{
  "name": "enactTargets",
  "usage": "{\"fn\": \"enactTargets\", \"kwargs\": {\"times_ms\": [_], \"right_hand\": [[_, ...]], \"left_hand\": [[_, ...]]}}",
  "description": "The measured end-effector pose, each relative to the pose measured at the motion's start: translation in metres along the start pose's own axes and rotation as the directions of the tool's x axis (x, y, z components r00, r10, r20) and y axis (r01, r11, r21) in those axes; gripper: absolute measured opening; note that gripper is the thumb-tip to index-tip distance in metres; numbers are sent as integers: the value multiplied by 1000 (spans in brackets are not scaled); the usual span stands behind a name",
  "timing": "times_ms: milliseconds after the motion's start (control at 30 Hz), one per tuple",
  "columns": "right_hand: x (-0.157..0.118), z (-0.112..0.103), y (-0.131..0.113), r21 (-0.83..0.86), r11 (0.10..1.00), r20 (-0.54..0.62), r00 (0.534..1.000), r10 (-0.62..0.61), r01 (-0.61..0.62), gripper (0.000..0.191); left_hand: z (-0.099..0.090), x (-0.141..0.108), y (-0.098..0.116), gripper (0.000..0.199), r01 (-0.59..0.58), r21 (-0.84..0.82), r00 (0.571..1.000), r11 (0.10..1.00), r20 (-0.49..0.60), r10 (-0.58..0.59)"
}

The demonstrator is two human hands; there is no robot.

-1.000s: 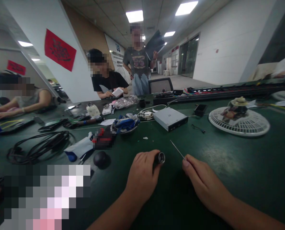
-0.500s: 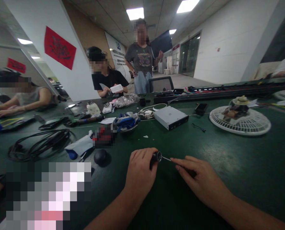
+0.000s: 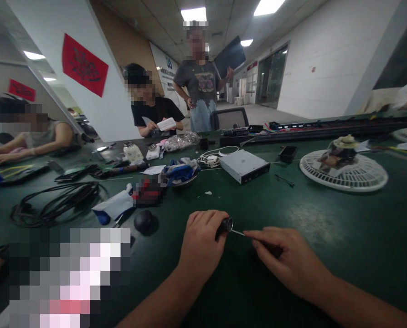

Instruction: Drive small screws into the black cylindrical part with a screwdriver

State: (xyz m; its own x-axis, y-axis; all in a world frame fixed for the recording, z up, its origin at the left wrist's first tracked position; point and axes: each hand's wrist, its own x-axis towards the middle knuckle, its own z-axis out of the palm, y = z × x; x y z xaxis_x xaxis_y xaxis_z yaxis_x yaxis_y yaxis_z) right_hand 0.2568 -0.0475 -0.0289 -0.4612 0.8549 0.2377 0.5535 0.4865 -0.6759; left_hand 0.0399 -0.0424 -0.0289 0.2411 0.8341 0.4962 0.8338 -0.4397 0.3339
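My left hand [image 3: 203, 239] is closed around a short black cylinder [image 3: 227, 224] whose round open end faces right. Between the thumb and fingers of my right hand [image 3: 280, 250] is a thin metal rod [image 3: 238, 233], pointing left; its handle, if it has one, is hidden in the hand. The rod's far tip meets the rim or mouth of the cylinder, but I cannot tell how deep it goes. A black ball-shaped piece [image 3: 143, 222] lies on the green table [image 3: 258, 291] left of my left hand.
Beyond my hands sit a grey disc drive [image 3: 244, 165] and a white fan grille with a motor [image 3: 343, 171]. Blue-and-white gloves [image 3: 181, 172] and a coiled black cable [image 3: 56, 202] are on the left. Two people sit across the table; another person [image 3: 201, 79] stands behind it.
The cylinder's open end has shifted slightly right and turned a little. My right hand has lowered slightly, the rod still at the opening. The standing person has moved a little left.
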Motion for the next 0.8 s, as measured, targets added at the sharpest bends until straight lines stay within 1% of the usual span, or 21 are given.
{"fn": "enactTargets", "kwargs": {"times_ms": [67,133,200,300,367,467,533,700,733,800], "right_hand": [[0,0,0,-3,1000,-44,999,1,-1,32],[1,0,0,-29,998,-71,996,46,-48,32],[1,0,0,-49,997,-55,997,61,-64,31],[1,0,-1,-20,1000,-3,1000,-10,10,31],[1,0,0,10,999,-19,999,-33,33,31],[2,0,1,-16,999,-69,997,28,-29,31],[2,0,1,-56,997,-60,997,53,-57,30],[-1,1,-3,-49,999,-13,1000,-3,2,28],[-2,1,-4,-35,999,-24,1000,-2,1,27],[-2,0,-3,16,999,-87,995,49,-48,27]], "left_hand": [[0,1,0,26,-22,-7,1000,1000,5,22],[1,2,-1,25,-35,-9,999,999,8,35],[0,2,-1,25,-31,-4,1000,1000,7,31],[0,2,0,24,-19,-6,1000,1000,16,19],[0,1,1,25,-25,-14,999,1000,28,26],[-1,1,2,28,-24,-5,999,1000,22,24],[0,1,2,29,-8,8,1000,1000,11,8],[0,1,1,27,1,11,1000,1000,11,-1],[0,1,1,27,2,13,1000,1000,7,-2],[0,0,1,28,16,22,1000,1000,-11,-16]]}}
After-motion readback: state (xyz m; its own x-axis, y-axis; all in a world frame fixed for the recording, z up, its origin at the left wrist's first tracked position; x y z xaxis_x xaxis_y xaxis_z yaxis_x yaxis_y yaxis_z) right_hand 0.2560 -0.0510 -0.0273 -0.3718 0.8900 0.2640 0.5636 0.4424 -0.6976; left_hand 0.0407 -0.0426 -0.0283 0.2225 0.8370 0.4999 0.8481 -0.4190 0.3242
